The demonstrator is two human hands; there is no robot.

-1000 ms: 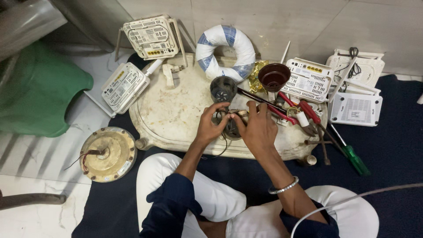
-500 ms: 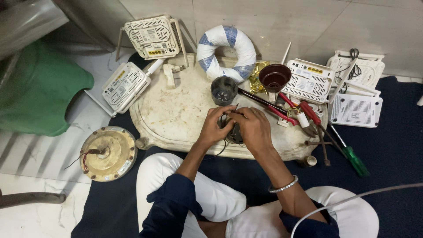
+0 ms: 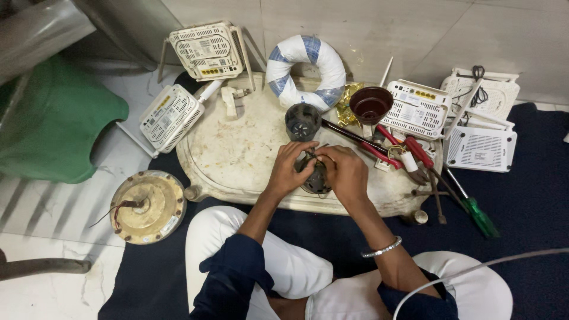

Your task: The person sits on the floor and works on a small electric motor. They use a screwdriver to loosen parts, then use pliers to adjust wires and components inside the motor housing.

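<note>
On the worn board (image 3: 237, 148), left hand (image 3: 288, 168) and right hand (image 3: 347, 173) clasp a small motor (image 3: 316, 178)

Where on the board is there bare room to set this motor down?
Free: the board's left part, between the white bracket, the dark round housing and the left hand. Crowded: right of the right hand, with red-handled pliers and routers.

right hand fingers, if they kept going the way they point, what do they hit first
The right hand points leftward; its fingers would first meet the small dark motor part and then, probably, the left hand just beyond.
</note>
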